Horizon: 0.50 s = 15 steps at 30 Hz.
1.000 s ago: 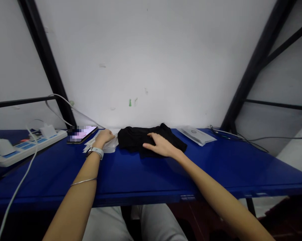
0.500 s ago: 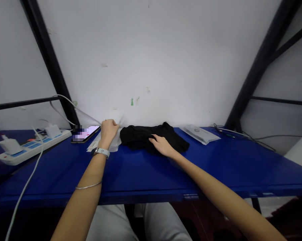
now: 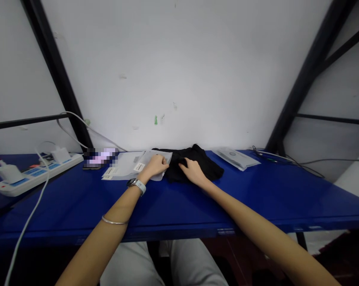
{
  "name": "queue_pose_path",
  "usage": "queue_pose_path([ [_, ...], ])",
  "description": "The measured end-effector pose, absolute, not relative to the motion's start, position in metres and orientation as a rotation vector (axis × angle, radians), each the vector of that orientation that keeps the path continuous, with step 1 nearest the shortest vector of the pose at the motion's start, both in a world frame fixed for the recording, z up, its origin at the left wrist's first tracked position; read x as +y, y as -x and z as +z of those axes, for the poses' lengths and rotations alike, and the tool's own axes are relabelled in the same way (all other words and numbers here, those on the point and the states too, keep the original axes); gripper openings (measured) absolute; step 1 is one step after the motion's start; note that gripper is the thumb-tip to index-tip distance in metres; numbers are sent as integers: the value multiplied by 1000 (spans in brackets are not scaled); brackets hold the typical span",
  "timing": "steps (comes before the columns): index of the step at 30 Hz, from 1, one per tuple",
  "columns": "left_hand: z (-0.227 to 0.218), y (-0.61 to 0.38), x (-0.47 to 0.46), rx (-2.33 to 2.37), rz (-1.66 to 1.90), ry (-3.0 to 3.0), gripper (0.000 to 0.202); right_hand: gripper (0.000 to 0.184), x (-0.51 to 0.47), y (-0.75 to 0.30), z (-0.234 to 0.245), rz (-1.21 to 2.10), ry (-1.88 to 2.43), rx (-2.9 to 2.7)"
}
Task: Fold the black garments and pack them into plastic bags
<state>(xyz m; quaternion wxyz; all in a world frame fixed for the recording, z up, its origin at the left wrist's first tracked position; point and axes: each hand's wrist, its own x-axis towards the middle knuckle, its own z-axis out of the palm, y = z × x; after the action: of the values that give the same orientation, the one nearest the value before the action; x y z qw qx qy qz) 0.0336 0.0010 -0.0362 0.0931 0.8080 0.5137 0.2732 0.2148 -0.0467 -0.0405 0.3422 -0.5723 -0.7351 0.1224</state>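
My left hand (image 3: 158, 165) pinches a translucent plastic bag (image 3: 148, 159) with a small white label. The bag lies partly over the left side of a black cloth garment (image 3: 207, 161), folded loosely against the wall. On the garment's front side my right hand (image 3: 194, 171) has its fingers closed round a bit of the fabric. More clear plastic bags (image 3: 122, 165) with labels lie flat to the left, partly under the held one. The garment's exact kind cannot be made out.
A phone (image 3: 98, 158) with a lit screen and a white power strip (image 3: 37, 174) with plugs lie at the left. A filled plastic packet (image 3: 236, 158) sits right of the garment, before thin black cables (image 3: 289, 161). Everything rests on a blue tabletop (image 3: 251, 198).
My left hand has moved right with the plastic bag, from beside the phone to the garment's left side. My right hand stays on the garment, nearly in place.
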Motion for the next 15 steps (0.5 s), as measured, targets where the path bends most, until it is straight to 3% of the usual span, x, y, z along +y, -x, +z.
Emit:
queue_pose_path([
  [4, -46, -37, 7, 1481, 831, -2483, 14, 34, -46, -218, -34, 354, 1460, -1600],
  [7, -48, -42, 5, 1394, 891, -2435, 12, 37, -43, -217, -44, 282, 1254, -1756],
  [11, -46, -46, 3, 1340, 921, -2376, 11, 64, -35, -214, -60, 248, 1181, -2111],
  [15, -47, -43, 6, 1486, 1044, -2198, 18, 56, -34, -222, -57, 256, 1057, -2231],
])
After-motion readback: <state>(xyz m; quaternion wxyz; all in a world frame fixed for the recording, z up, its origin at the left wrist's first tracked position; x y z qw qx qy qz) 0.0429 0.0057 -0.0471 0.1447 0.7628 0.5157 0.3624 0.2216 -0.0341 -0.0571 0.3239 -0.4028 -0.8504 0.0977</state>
